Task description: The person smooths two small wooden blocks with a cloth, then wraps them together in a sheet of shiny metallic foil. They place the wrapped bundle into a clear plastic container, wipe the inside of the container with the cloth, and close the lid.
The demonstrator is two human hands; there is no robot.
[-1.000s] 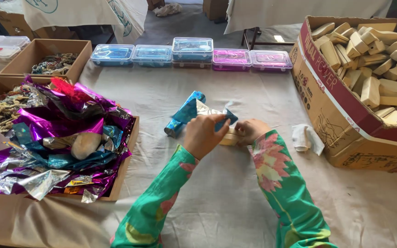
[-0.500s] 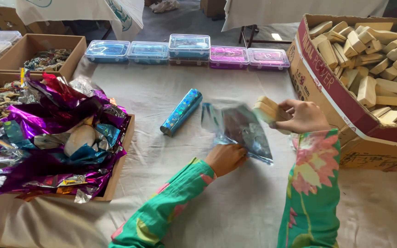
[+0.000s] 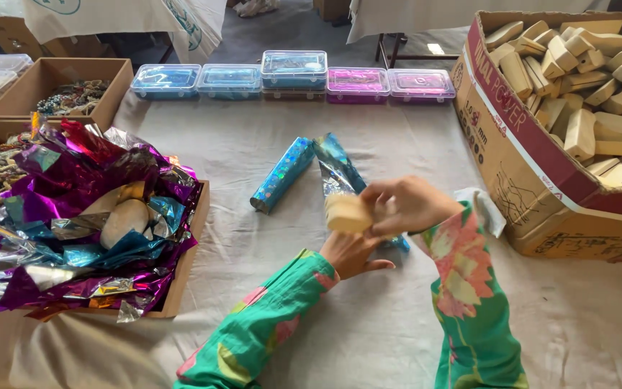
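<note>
My right hand (image 3: 408,205) grips a pale wooden block (image 3: 348,213) and holds it just above a sheet of shiny blue foil (image 3: 337,167) spread on the cloth-covered table (image 3: 368,331). My left hand (image 3: 353,253) lies flat on the near end of that foil sheet, under the block. A roll wrapped in blue glitter foil (image 3: 280,175) lies to the left of the sheet, apart from both hands. Both arms wear green sleeves with pink flowers.
A big cardboard box (image 3: 534,180) of wooden blocks stands at the right. At the left a box (image 3: 185,270) overflows with crumpled purple, blue and silver foil. Blue and pink lidded plastic boxes (image 3: 294,70) line the far edge; cardboard boxes of beads (image 3: 66,90) sit far left.
My right hand has come back from the block box with a wooden block and brought it over the foil sheet. My left hand stayed pressing the sheet down.
</note>
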